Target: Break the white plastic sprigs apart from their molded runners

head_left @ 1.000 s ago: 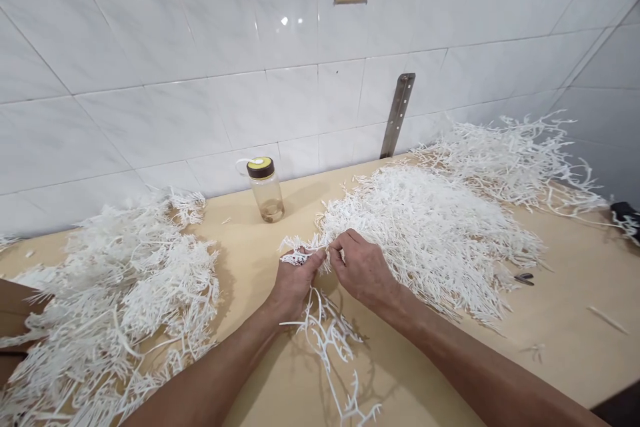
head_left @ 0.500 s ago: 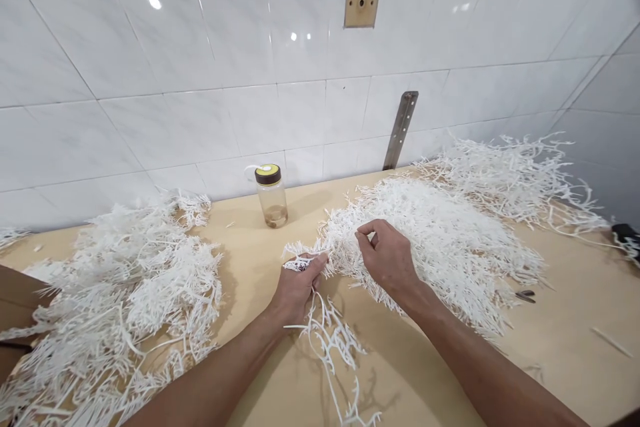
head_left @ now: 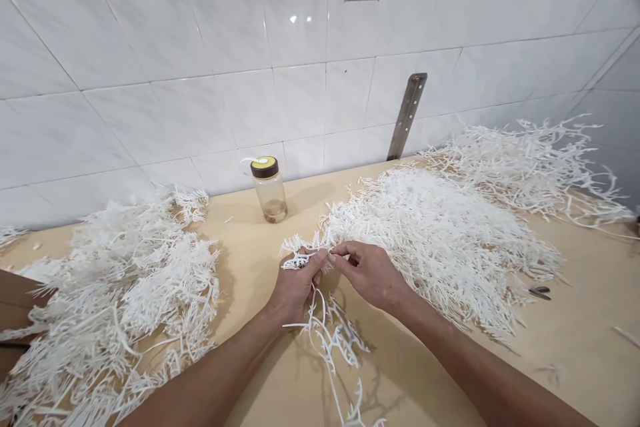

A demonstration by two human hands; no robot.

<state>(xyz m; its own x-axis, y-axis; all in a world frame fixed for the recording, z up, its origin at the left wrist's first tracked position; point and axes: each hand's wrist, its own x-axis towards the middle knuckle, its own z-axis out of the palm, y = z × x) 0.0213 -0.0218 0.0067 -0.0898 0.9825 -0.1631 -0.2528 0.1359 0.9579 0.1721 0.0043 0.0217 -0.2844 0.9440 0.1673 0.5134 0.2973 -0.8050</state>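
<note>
My left hand (head_left: 299, 283) is closed around a bunch of white branched plastic strands (head_left: 301, 259). Their short tips stick up over the fingers, and longer thin stems (head_left: 335, 340) hang below the fist toward me. My right hand (head_left: 367, 273) has its thumb and forefinger pinched at the left thumb tip, on what looks like a small white plastic strand; the fingers mostly hide it. Just behind and right of both hands spreads a wide heap of short white plastic sprigs (head_left: 430, 227).
Another heap of white sprigs (head_left: 145, 280) lies left, beside a cardboard box (head_left: 20, 307). Longer strands (head_left: 540, 160) are piled back right. A clear bottle (head_left: 271, 197) stands near the tiled wall, by a metal bracket (head_left: 407, 117). A small dark tool (head_left: 540, 293) lies right.
My right hand has come down and left from over the heap, and its fingertips now meet my left hand. My left hand keeps its hold. The view has tilted slightly down.
</note>
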